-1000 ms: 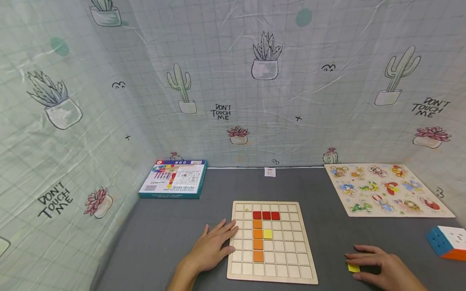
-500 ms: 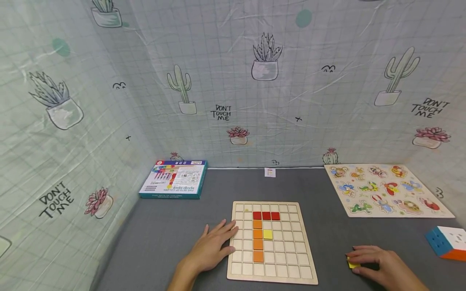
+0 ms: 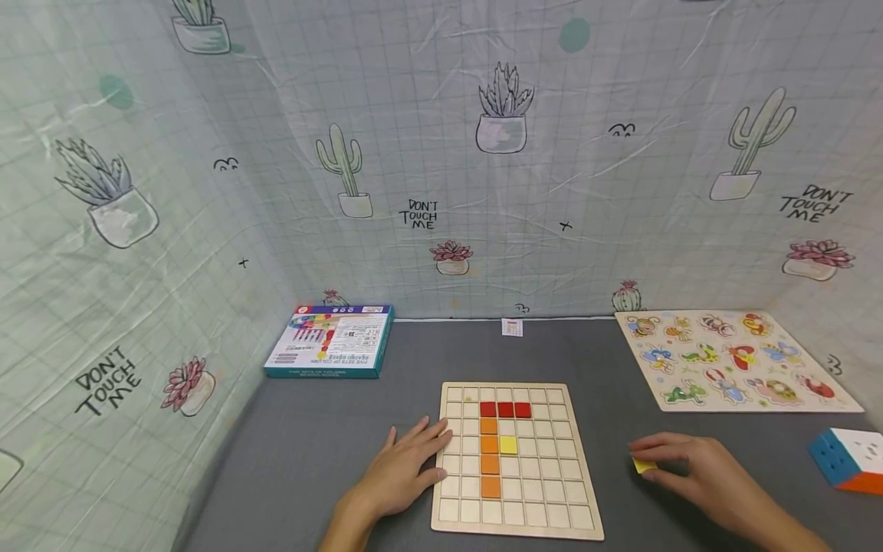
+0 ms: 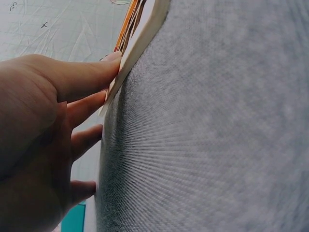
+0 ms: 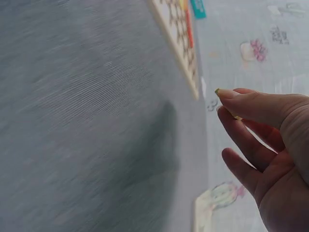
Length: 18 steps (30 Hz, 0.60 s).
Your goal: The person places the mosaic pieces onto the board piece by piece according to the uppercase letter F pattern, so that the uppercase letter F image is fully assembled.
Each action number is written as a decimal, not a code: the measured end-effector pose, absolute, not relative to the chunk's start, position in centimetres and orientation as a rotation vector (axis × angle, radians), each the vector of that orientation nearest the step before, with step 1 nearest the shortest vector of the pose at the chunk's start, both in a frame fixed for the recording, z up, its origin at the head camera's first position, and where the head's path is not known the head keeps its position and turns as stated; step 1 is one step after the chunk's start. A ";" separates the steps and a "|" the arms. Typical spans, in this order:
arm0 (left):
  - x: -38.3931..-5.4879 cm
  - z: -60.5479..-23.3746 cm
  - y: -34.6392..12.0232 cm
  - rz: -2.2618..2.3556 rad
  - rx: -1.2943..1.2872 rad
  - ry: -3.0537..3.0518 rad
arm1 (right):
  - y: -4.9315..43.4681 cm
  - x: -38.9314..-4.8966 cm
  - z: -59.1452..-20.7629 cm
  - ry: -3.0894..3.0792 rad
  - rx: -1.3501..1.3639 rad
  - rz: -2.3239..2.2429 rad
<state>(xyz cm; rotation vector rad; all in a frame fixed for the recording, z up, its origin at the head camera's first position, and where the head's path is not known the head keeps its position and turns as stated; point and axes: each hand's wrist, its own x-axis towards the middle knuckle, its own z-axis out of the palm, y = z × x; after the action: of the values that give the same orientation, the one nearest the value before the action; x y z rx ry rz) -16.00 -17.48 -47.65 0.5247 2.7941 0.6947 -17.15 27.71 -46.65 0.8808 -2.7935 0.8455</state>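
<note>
A wooden grid board (image 3: 545, 512) lies on the grey table, with a row of red tiles (image 3: 506, 410), a column of orange tiles (image 3: 490, 464) and one yellow tile (image 3: 507, 445) in its squares. My left hand (image 3: 400, 474) rests at the board's left edge, fingers spread, fingertips on the rim; the left wrist view shows the thumb (image 4: 91, 77) against that edge. To the right of the board, my right hand (image 3: 697, 469) pinches another yellow tile (image 3: 645, 464) between thumb and fingers. In the right wrist view, the fingers mostly hide this tile (image 5: 218, 92).
A teal-edged box (image 3: 329, 342) stands at the back left. An insect picture board (image 3: 738, 359) lies at the back right, and a large cube puzzle (image 3: 850, 460) sits at the right edge. A small white card (image 3: 512, 328) is by the patterned back curtain (image 3: 579, 169).
My right hand has taken the yellow tile up from the right and carried it left and away from me, closer to the board. The left hand stays in place.
</note>
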 end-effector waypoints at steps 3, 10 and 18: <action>-16.0 -47.6 -17.5 0.699 0.525 2.787 | 26.5 -17.5 -45.9 -2.733 0.892 0.818; -16.0 -47.5 -17.5 0.700 0.529 2.788 | 23.6 -18.1 -44.7 -2.650 0.899 0.851; -16.0 -47.4 -17.4 0.705 0.535 2.788 | 20.7 -18.8 -44.8 -2.690 0.972 0.982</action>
<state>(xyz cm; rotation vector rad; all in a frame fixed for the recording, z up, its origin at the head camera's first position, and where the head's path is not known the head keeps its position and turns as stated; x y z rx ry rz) -15.99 -17.43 -47.42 0.5353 2.7878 0.7050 -18.78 20.72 -44.80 0.9720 -2.6902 0.9817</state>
